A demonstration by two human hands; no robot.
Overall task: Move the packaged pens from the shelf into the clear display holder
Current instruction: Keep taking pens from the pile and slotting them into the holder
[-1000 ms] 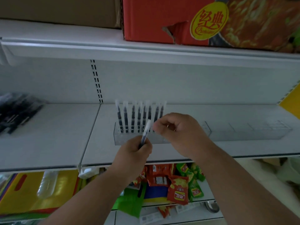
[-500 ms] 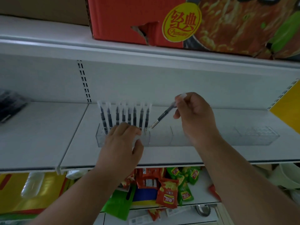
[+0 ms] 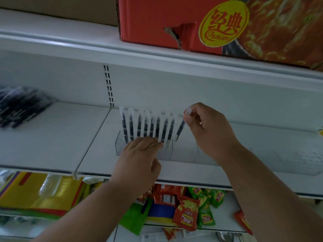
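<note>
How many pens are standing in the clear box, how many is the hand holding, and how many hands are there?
Pens standing in the clear display holder: 8
Pen pinched by the right hand, tilted over the holder: 1
Hands: 2, counting the left hand
Total: 9 pens, 2 hands

A row of pens stands in the left end of the holder on the shelf. More pens lie far left; a box sits above.
</note>
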